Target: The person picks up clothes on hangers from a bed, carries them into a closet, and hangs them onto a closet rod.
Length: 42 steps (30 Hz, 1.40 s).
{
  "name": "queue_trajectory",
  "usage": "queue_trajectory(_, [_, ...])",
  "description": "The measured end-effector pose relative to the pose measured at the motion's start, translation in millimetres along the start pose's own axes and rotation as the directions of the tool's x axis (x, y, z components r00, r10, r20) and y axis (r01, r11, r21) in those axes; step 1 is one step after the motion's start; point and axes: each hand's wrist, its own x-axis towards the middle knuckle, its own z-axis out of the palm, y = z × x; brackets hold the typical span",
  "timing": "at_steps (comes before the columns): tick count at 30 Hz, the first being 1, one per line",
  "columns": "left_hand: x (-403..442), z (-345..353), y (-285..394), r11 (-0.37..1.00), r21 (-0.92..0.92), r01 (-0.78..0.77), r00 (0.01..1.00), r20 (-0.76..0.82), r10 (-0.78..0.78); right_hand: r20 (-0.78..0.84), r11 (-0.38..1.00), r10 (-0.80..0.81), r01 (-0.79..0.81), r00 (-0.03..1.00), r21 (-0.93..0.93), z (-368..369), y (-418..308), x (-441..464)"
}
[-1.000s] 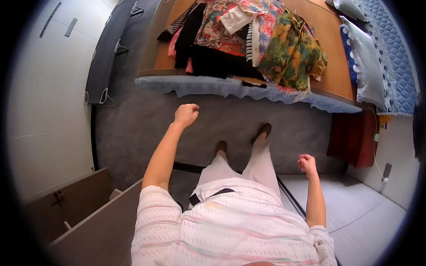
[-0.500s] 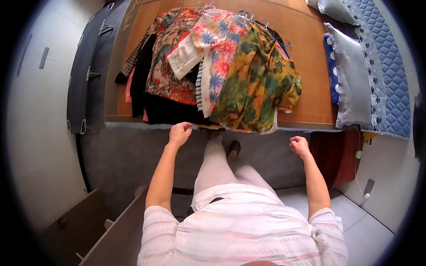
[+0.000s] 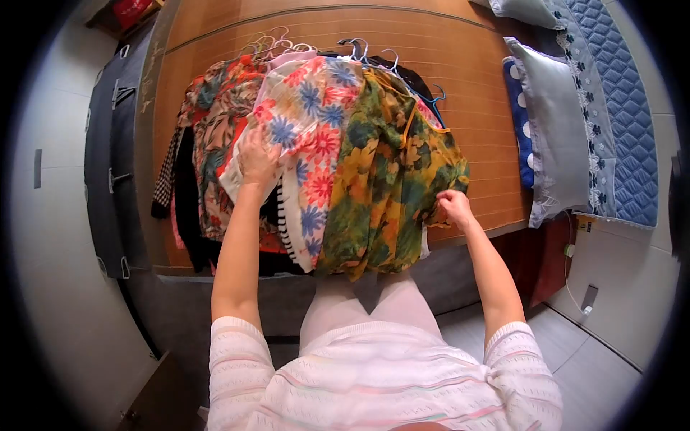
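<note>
So, looks like the handling bit: left hand (image 3: 259,154) on the floral top (image 3: 316,122), right hand (image 3: 454,208) curled at the green blouse (image 3: 381,165), near side of the bed (image 3: 485,144). Can't tell if either's pinching; lifting would need it

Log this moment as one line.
left hand: at flowered shirt | right hand: at green shirt | both shirts on bed | pillow at right

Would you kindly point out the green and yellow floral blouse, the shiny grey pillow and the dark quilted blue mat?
Green and yellow floral blouse (image 3: 372,179): head view, middle of its front.
Shiny grey pillow (image 3: 552,122): head view, middle of its face.
Dark quilted blue mat (image 3: 624,100): head view, its quilted surface.
</note>
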Motion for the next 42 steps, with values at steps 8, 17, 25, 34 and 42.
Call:
queue_trajectory(8, [4.5,44.3,15.2,0.933,-0.105,0.345,0.935,0.124,-0.332,-0.242,0.970,-0.235,0.211,0.941,-0.122,-37.7,-48.2,154.1])
queue_trajectory(17, [-21.5,19.4,31.3,0.758,-0.492,0.428,0.871,-0.002,-0.492,-0.179,0.975,-0.075,0.035,0.981,-0.218,-47.0,-30.2,259.0])
queue_trajectory(25, [-10.3,18.2,41.2,0.921,-0.188,0.342,0.924,-0.110,-0.366,-0.181,0.725,-0.047,0.158,0.982,0.670,-67.6,-64.9,234.2])
queue_trajectory(34, [3.3,44.8,160.9,0.885,-0.451,0.114,0.982,0.185,-0.032,-0.240,0.820,-0.271,0.354,0.932,0.450,-113.0,-110.3,92.8])
queue_trajectory(42, [1.5,44.6,251.9,-0.190,-0.667,0.720,0.689,0.655,0.311,0.112,0.754,-0.628,0.566,0.770,0.332,-100.4,-181.3,18.0])
